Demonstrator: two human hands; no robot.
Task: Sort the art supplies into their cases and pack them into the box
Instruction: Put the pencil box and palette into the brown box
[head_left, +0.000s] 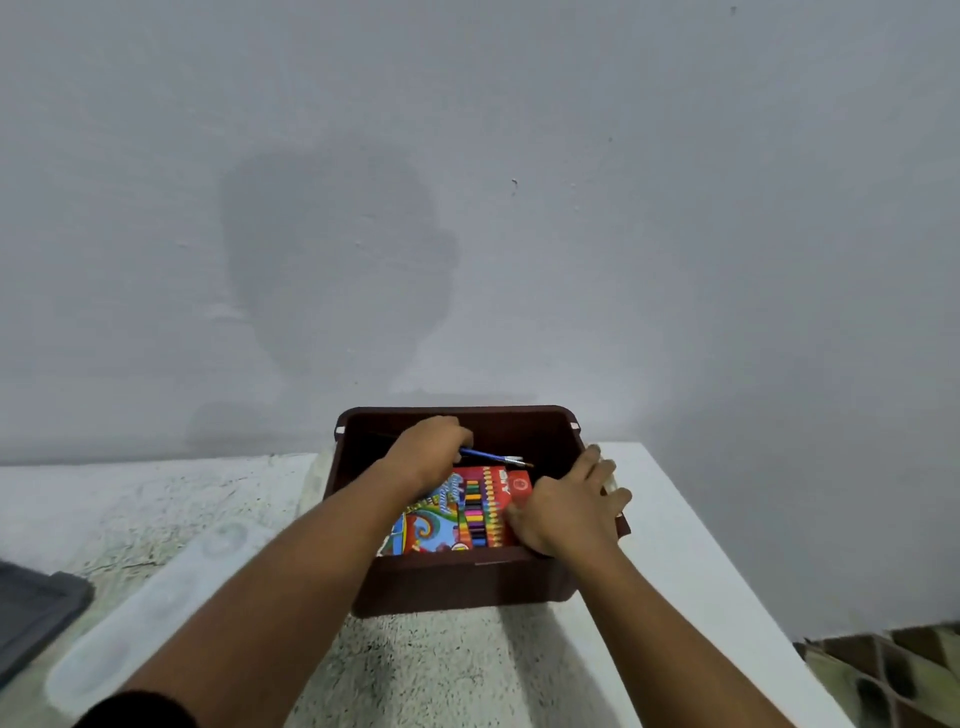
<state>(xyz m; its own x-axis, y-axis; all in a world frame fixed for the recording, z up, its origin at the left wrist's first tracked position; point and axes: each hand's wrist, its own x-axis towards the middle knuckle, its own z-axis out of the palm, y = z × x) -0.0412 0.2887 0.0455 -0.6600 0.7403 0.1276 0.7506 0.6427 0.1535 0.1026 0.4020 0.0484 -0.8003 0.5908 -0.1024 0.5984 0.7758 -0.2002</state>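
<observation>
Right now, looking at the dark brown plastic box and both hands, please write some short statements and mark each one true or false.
1. The left hand holds blue-handled paintbrushes inside the dark brown plastic box. True.
2. The colourful colour-pencil pack lies outside the box. False: it lies inside.
3. The right hand rests at the box's right side, touching the pack. True.
4. The box stands on the floor. False: it stands on the white speckled table.

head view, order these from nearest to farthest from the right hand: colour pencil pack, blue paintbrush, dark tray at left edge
1. colour pencil pack: under the right hand, inside the box.
2. blue paintbrush: further back in the box, held by the left hand.
3. dark tray: far left, on the counter.
</observation>
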